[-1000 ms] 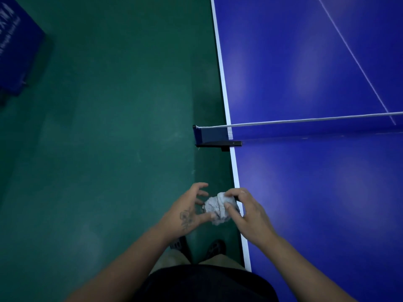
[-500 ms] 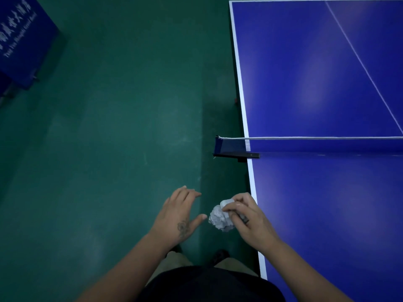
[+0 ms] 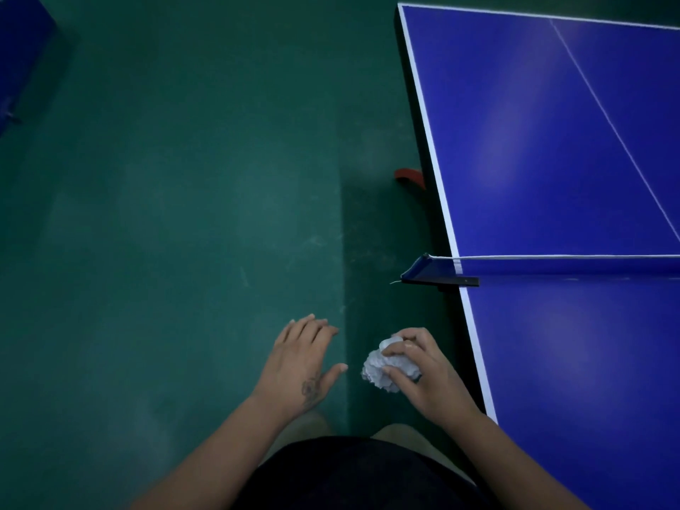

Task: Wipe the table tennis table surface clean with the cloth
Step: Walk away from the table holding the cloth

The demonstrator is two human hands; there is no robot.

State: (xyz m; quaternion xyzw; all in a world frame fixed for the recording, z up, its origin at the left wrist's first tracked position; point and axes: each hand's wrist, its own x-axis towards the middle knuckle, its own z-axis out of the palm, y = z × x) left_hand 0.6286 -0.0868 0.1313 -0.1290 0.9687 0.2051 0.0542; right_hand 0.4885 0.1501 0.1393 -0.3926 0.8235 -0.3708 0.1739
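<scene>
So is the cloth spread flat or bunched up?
Bunched up. The cloth is a crumpled white ball gripped in the right hand, off the table.

The right hand [image 3: 430, 377] grips a crumpled white cloth [image 3: 382, 369] over the green floor [image 3: 165, 215], just beside the blue table [image 3: 552, 344]. The left hand [image 3: 301, 366] hovers nearby, fingers straight, apart from the cloth.

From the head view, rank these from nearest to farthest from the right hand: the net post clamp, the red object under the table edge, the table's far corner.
From the right hand, which grips the cloth:
1. Net post clamp, ahead at the table's left edge.
2. Red object, beyond the net, under the edge.
3. Far corner, top of view.
</scene>
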